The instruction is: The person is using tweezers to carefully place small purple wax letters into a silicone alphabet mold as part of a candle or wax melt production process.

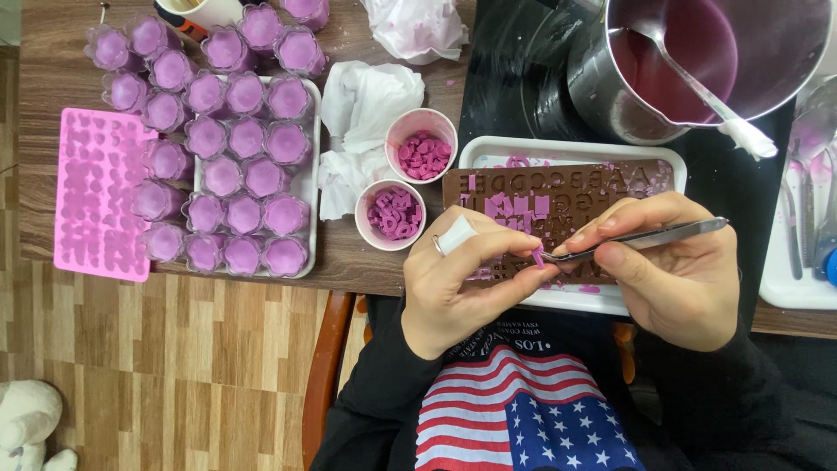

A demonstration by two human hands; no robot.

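My right hand [676,270] grips metal tweezers [649,236] whose tip pinches a small pink wax piece [538,257]. My left hand [466,275], with a ring on one finger, has its fingertips closed at that same pink piece. Both hands hover over the near edge of a brown letter mould [558,187] with pink wax in some cavities. The mould lies in a white tray [488,148] on the wooden table.
Two white cups hold pink wax letters [423,155] [394,214]. A white tray [305,187] carries several purple candles in clear cups. A pink silicone mould [100,192] lies far left. A steel pot [697,52] with purple wax and a spoon stands top right. Crumpled tissues [366,113] lie mid-table.
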